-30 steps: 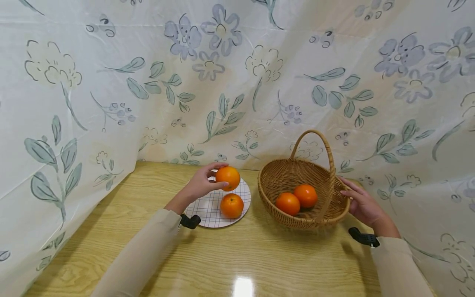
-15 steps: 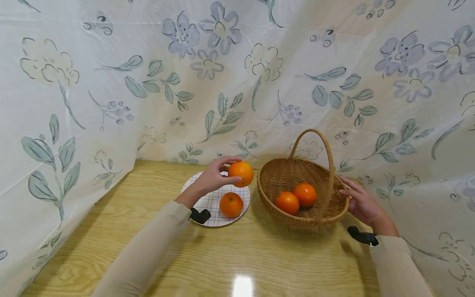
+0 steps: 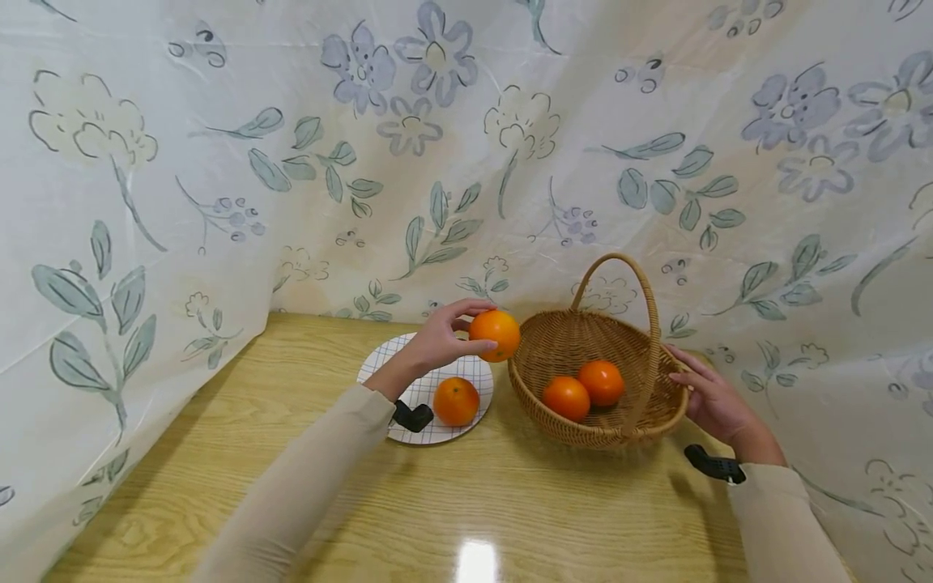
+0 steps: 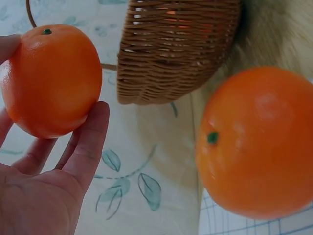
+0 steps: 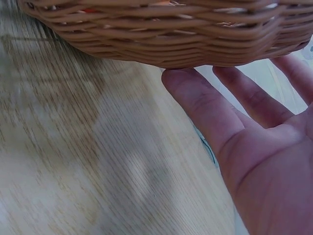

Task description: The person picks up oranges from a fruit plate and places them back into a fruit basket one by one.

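Well, plain orange [image 3: 496, 334] in left hand [image 3: 441, 338].

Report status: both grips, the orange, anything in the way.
Left grip holds orange near basket. Right grip touches basket's right side. No obstruction seen between orange and basket.

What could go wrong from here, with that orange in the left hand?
The held orange might slip, since only the fingers of the left hand grip it.

It might also knock the basket, whose edge looks very close in the head view.

Two oranges lie inside the basket, so a careless drop could bump them.
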The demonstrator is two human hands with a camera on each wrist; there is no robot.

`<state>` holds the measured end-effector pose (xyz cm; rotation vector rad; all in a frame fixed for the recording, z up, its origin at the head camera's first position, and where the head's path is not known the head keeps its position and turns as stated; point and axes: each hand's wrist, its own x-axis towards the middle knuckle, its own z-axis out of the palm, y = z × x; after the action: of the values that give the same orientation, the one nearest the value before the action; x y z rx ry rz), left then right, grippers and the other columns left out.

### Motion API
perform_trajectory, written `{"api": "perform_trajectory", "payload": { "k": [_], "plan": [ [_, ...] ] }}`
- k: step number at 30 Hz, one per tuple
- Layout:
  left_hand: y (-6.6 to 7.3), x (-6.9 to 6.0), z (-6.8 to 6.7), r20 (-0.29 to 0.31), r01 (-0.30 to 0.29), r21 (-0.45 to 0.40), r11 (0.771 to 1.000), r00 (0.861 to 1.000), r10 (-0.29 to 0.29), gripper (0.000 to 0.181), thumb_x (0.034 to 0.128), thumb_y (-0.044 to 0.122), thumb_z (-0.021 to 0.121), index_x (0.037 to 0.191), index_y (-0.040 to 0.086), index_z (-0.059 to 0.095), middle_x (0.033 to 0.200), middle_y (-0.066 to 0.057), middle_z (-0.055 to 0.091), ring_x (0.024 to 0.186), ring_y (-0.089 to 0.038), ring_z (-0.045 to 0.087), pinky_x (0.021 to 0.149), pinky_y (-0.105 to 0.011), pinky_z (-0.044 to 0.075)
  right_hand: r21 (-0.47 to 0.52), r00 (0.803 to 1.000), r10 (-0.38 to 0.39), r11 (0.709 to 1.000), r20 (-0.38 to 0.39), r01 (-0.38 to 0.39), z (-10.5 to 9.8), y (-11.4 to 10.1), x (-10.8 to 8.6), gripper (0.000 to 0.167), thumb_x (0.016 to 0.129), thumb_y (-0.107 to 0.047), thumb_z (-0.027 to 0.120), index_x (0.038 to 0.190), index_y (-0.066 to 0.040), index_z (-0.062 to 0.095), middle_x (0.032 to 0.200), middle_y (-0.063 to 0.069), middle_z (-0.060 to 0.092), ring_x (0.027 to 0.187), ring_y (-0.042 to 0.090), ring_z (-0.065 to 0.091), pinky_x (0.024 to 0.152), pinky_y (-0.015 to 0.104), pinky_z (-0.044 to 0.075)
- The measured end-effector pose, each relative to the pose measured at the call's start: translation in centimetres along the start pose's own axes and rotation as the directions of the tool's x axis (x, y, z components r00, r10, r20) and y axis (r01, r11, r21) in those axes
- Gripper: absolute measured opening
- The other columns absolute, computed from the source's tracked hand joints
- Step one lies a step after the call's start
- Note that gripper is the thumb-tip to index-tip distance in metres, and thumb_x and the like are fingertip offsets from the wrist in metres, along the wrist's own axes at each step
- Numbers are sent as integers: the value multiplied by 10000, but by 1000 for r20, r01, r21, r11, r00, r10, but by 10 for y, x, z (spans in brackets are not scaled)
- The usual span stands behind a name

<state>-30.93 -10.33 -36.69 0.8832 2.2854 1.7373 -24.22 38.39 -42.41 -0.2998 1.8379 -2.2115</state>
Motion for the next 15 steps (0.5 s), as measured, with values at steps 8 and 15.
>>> {"api": "perform_trajectory", "payload": {
  "k": [8,15],
  "plan": [
    [7,6,9,-14,-1,-26,1000,1000,1,534,880,277,811,1379,272,620,1362,25,621,1144,-276,616,926,-402,569,6,1000,-10,1000,14,10,-1,1,-1,509,1101,-32,344,1497,-319,487,1315,-143,647,1131,120,699,894,349,609],
    [16,16,18,-11,19,-79,997,1000,-20,541,881,281,813,1386,267,618,1377,-19,598,1119,-283,625,880,-365,589,0,1000,-12,1000,23,12,-2,0,-1,500,1101,-36,348,1474,-334,499,1302,-139,653,1128,109,697,887,344,612]
  ]
}}
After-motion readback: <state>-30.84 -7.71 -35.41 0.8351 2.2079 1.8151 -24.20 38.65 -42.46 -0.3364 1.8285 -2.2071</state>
